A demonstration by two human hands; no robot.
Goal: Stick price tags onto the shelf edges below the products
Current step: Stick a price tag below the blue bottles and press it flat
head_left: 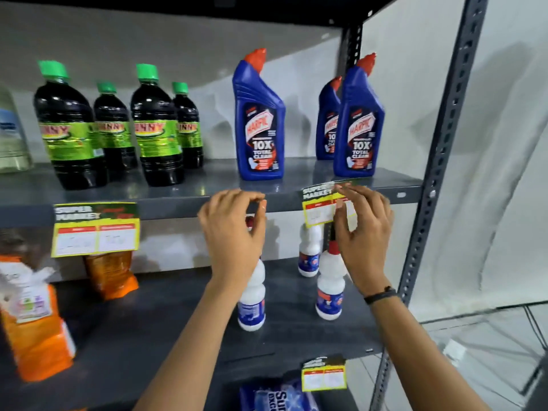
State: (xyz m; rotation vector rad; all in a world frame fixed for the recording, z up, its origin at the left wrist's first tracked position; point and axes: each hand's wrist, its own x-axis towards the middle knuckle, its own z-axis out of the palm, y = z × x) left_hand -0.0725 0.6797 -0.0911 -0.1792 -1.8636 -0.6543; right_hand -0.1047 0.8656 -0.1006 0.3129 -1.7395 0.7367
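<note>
A yellow and black price tag (pixel 318 207) rests against the grey shelf edge (pixel 178 207), below the blue toilet cleaner bottles (pixel 357 126). My right hand (pixel 363 229) pinches the tag's right half with thumb and fingers and covers part of it. My left hand (pixel 232 229) hovers in front of the shelf edge to the left of the tag, thumb and forefinger pinched together; nothing visible between them. Another price tag (pixel 96 229) hangs on the same edge under the dark bottles with green caps (pixel 69 126). A third tag (pixel 323 378) is on the lower shelf edge.
White bottles (pixel 252 304) with blue labels stand on the lower shelf behind my hands. Orange packets (pixel 35 321) sit at the lower left. A perforated grey upright post (pixel 444 143) bounds the rack on the right, with a white wall beyond it.
</note>
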